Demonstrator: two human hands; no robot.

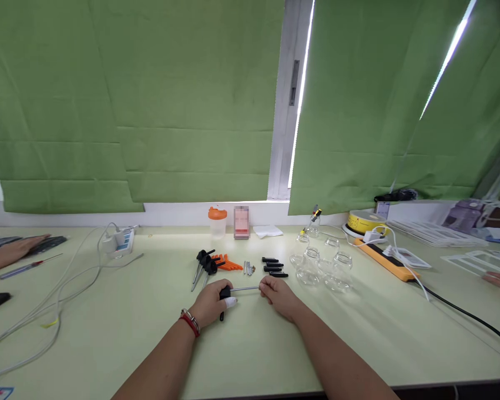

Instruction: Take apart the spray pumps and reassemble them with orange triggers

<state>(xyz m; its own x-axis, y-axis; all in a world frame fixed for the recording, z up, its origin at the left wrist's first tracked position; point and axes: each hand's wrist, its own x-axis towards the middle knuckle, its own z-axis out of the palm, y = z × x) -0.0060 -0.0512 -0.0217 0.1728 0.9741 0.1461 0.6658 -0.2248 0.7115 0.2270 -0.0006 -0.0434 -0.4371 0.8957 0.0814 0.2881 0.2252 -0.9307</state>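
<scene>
My left hand (212, 303) is closed around the black plastic head of a metal rod (245, 288), and a black stem pokes out below the fingers. A white wrap covers the left thumb's tip. At the rod's other end, my right hand (277, 294) pinches the tip between thumb and fingers; anything small there is hidden. Beyond my left hand lie several similar black-headed metal rods (208, 262). Beside them are orange plastic pieces (229, 263) and small metal pins (248, 268). Past my right hand sits a row of black plastic pieces (274, 268).
Several clear glass jars (307, 272) stand right of my hands. An orange power strip (385, 260) and a yellow tape roll (361, 222) lie further right. White cables (60, 294) and a screwdriver (23, 269) are at left. Other people's hands (16, 249) show at both edges.
</scene>
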